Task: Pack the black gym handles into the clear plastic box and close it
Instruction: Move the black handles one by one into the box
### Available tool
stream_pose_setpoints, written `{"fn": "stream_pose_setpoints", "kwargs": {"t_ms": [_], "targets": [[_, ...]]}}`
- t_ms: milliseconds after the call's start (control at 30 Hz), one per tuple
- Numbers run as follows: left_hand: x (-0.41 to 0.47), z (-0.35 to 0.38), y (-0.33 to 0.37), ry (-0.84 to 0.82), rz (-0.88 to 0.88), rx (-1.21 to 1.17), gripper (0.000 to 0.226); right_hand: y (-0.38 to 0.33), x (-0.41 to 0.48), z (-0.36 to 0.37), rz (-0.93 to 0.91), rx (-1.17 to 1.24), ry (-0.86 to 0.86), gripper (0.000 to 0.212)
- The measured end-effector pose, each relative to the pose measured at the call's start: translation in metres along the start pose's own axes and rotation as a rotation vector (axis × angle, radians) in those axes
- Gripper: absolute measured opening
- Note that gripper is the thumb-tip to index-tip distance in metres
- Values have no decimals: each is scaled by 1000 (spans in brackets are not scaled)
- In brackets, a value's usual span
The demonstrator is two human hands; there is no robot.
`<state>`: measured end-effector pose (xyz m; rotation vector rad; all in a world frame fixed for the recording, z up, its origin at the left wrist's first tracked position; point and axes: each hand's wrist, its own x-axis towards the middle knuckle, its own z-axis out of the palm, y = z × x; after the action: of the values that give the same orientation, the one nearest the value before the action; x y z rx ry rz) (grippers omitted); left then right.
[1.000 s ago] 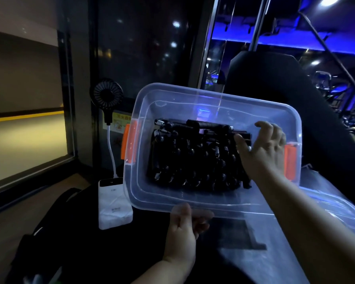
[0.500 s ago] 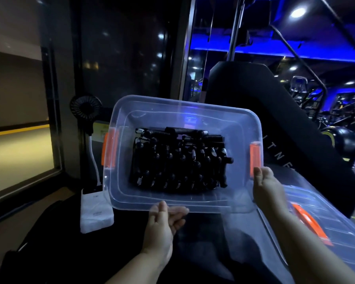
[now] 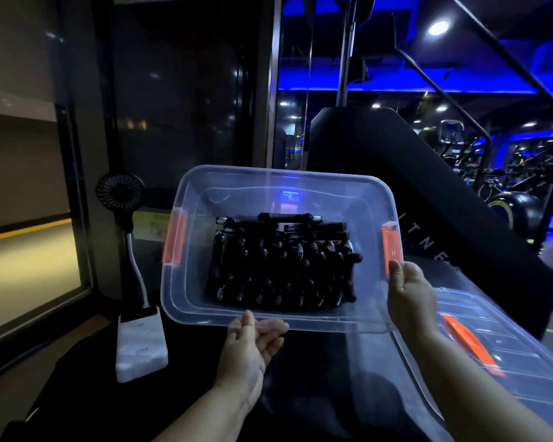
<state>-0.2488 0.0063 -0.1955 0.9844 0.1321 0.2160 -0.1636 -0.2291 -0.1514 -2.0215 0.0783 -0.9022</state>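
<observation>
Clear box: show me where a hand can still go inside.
Bare floor lies between the black handles and the left orange latch, and behind them toward the far wall. Crowded at the near wall, close to the pile.

In the box (image 3: 189, 282), handles (image 3: 281, 266) crowd the middle; wall margins lie free.

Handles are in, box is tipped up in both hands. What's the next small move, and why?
Probably set the clear plastic box down flat. It is tilted, the left hand propping its near rim, the right hand gripping its latch end, black gym handles piled inside; the lid lies off, at right.
</observation>
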Motion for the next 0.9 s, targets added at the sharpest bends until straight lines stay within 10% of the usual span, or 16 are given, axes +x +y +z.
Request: {"fn": "stream_pose_setpoints", "kwargs": {"t_ms": [400, 733, 900], "targets": [[2, 26, 0, -94, -117, 45, 39, 13, 16, -37, 42, -79, 47, 36], [34, 10, 48, 422, 243, 353, 69, 3, 34, -33, 98, -67, 8, 33], [71, -9, 89, 515, 463, 947, 81, 2, 37, -33, 122, -96, 4, 37]]}}
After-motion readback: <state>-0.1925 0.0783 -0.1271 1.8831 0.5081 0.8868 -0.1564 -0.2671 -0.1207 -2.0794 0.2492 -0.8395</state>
